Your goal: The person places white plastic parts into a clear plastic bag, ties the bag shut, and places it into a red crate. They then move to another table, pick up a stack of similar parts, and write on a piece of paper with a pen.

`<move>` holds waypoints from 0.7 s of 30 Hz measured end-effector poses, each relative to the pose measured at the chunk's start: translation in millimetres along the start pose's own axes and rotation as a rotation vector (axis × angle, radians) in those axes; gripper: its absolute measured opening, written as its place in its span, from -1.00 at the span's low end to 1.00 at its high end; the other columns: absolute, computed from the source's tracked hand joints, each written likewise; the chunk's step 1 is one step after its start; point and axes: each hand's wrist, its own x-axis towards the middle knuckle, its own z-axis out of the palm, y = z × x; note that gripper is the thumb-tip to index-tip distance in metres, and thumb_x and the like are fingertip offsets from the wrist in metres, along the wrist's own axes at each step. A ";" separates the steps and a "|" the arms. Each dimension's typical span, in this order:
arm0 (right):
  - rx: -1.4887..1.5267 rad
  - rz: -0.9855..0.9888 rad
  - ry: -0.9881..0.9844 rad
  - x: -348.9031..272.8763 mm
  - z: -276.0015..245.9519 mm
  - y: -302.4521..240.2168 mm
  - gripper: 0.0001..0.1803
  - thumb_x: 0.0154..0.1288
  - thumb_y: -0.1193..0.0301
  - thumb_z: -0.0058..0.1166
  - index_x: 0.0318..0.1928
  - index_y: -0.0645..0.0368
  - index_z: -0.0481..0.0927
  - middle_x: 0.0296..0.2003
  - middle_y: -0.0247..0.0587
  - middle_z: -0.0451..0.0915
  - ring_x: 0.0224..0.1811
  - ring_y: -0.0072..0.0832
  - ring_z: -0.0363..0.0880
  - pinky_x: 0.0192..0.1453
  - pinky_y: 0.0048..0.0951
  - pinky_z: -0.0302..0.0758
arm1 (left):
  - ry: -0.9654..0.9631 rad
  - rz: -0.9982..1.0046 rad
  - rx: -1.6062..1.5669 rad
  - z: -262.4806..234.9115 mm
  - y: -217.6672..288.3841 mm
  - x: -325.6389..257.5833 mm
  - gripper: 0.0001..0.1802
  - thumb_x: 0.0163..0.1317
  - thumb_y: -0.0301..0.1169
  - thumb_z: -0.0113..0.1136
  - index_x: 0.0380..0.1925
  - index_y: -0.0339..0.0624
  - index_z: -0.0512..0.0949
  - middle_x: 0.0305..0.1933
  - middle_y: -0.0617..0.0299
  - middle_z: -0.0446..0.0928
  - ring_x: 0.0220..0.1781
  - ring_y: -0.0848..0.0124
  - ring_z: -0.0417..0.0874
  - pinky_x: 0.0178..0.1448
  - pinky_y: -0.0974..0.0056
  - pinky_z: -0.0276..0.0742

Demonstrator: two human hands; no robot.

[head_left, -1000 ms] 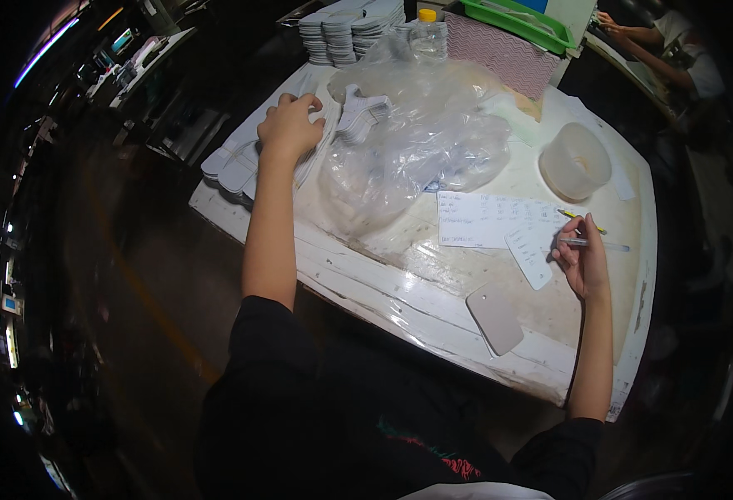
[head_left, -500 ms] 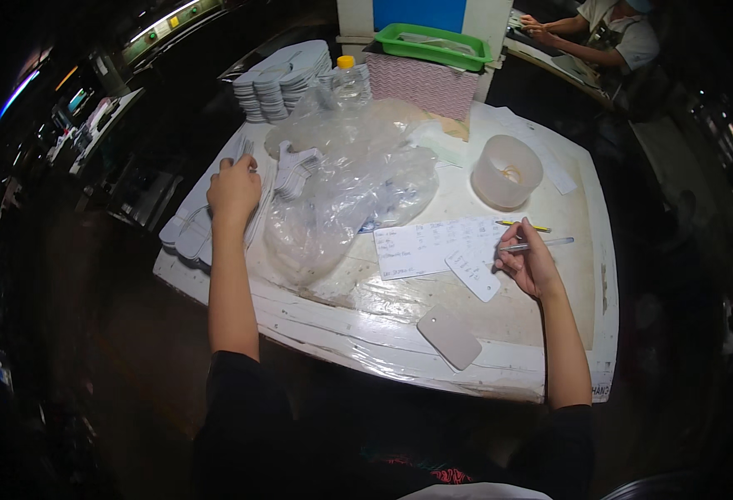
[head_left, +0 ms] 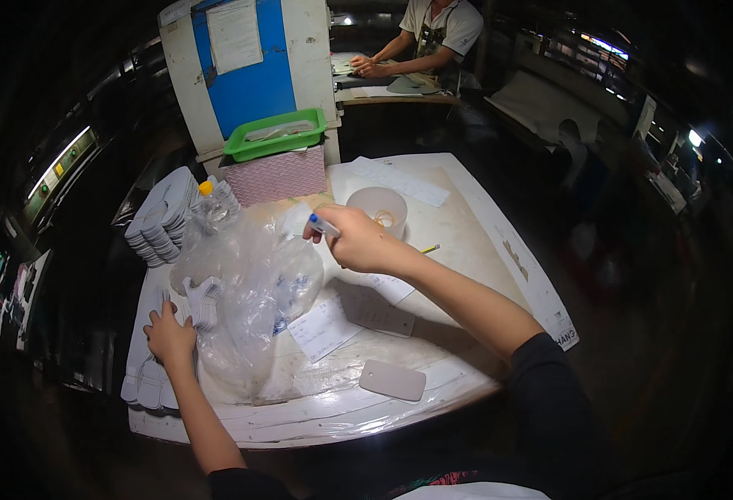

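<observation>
My right hand (head_left: 354, 237) is raised over the middle of the table, closed around a clear pen (head_left: 325, 225) with a blue end. Beneath its forearm lie a handwritten paper sheet (head_left: 320, 333) and a small pale tag with a hole (head_left: 380, 317), partly in shadow. At the table's left edge, my left hand (head_left: 170, 335) has its fingers bent over flat, pale, sole-shaped pieces (head_left: 145, 385). Beside it, a large clear plastic bag (head_left: 245, 308) sprawls, with a small stack of notched pale pieces (head_left: 204, 302) against it.
Behind the bag stand taller piles of sole-shaped pieces (head_left: 162, 212) and a yellow-capped bottle (head_left: 215, 208). A green tray (head_left: 276, 150) tops a pink patterned box (head_left: 275, 177). A translucent tub (head_left: 387, 204) holds rubber bands. A grey tag (head_left: 392, 380) lies in front; a co-worker (head_left: 433, 42) works beyond.
The view has swung right, so the table appears further left. My right hand has lifted the pen off the paper and reached forward and left. My left hand stays at the sole-shaped pieces.
</observation>
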 end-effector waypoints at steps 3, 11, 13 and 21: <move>-0.381 -0.156 -0.013 59.1 56.6 -17.0 -0.71 0.11 0.62 0.13 -0.10 0.27 0.68 -0.03 0.05 0.65 -0.03 0.01 0.71 0.08 -0.08 0.63 | 0.022 -0.061 -0.047 -0.7 8.5 0.8 -0.58 0.24 -0.12 0.43 0.05 0.12 0.55 0.14 0.07 0.56 0.12 -0.15 0.65 0.00 -0.10 0.69; -0.724 -0.284 -0.167 152.9 201.7 -5.2 -0.57 0.23 0.45 0.19 0.11 0.37 0.64 0.11 0.12 0.61 -0.18 -0.05 0.80 -0.17 -0.10 0.73 | 0.023 -0.080 -0.017 7.4 5.1 -0.4 -0.61 0.26 -0.13 0.41 0.05 0.12 0.57 0.14 0.04 0.51 0.13 -0.12 0.62 -0.01 -0.07 0.69; -0.790 -0.286 -0.050 167.5 233.3 0.9 -0.44 0.23 0.48 0.17 0.26 0.40 0.53 0.27 0.15 0.54 -0.24 -0.06 0.80 -0.23 -0.12 0.73 | 0.031 -0.062 -0.016 9.5 4.8 2.1 -0.61 0.28 -0.15 0.39 0.06 0.12 0.57 0.15 0.02 0.48 0.17 -0.11 0.59 -0.01 -0.07 0.69; -0.765 0.060 -0.140 206.9 298.8 40.3 -0.38 0.52 0.39 -0.11 0.51 0.36 0.32 0.50 0.00 0.41 -0.22 -0.21 0.83 -0.21 -0.17 0.73 | 0.028 -0.046 -0.044 11.8 2.4 1.3 -0.64 0.31 -0.18 0.34 0.07 0.11 0.55 0.16 0.00 0.45 0.18 -0.12 0.55 -0.02 -0.06 0.70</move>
